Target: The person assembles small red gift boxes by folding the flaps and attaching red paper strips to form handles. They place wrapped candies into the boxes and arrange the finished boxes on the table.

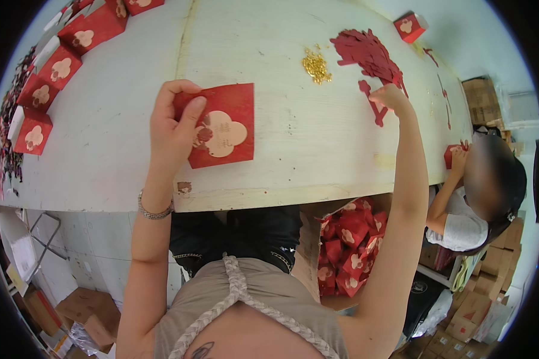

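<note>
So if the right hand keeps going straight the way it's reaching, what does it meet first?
Probably the pile of red paper cutouts just beyond the right hand, whose fingertips already rest on a loose red strip.

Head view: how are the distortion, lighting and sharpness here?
Head view: fisheye bends the white table edge and leaves black corners; lighting even, shadows soft; red envelope in the left hand sharp; right hand slightly soft.

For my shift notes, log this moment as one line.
left hand: holds red envelope | right hand: reaching red paper cutouts | gold beads between | white table
</note>
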`<state>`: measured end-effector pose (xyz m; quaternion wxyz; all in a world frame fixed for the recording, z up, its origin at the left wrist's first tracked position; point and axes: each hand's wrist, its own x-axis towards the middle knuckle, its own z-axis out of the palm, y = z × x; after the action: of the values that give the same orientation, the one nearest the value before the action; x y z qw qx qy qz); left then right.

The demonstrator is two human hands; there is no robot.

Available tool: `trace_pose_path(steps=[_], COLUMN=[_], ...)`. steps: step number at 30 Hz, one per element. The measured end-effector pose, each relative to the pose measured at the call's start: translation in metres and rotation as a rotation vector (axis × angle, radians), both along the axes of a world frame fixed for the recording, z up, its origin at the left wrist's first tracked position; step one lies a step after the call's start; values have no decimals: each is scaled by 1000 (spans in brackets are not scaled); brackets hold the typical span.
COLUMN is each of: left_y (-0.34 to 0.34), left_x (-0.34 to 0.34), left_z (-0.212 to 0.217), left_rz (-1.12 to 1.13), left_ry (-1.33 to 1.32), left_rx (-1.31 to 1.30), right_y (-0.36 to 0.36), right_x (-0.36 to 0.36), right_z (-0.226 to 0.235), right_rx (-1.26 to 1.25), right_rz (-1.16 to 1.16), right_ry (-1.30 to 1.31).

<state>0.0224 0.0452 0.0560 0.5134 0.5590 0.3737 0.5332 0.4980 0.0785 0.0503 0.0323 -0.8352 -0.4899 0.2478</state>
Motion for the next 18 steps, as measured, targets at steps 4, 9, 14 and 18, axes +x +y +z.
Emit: trace_pose_path(steps=[4,9,14,18], left_y=[2,1,4,8], left_x=[4,3,9,8], left_z=[-3,10,6,2], left_rz=[-92,-282,-370,-330], left_ry=[7,53,-3,37], left_rx=[-27,-178,-161,-125], right_y=[-27,-48,-43,-38], right_x=[-33,-212,-262,-251], right_z=[9,69,56,43], right_rx=[290,1244,1432,1453], right_rz=[-16,700,1353,1336], right_ry=[66,1,-248,-262])
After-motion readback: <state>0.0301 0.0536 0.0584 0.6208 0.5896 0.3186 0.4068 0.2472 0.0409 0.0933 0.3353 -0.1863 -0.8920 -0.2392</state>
